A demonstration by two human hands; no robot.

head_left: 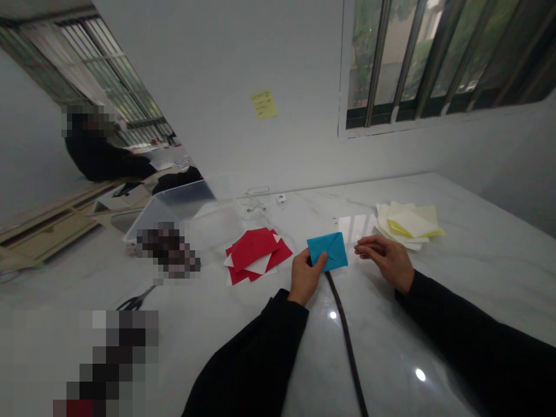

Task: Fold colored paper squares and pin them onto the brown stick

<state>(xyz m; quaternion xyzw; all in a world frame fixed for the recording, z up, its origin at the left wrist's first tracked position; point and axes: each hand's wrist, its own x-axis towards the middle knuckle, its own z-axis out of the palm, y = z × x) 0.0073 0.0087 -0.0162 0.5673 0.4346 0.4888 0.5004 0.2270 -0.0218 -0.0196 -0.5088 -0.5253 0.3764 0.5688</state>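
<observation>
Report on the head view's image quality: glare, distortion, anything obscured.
Head view: tilted wide-angle framing bends the window at the edge; hard glare spots mark the marble table; pixelated blocks hide patches at lower left; the seated person in the background looks dim.

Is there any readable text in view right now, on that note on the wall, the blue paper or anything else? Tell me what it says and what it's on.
The yellow sticky note on the wall has handwritten lines, too small and blurred to read. No words, numbers or brand marks can be read on the blue folded paper or on anything else in view.
</observation>
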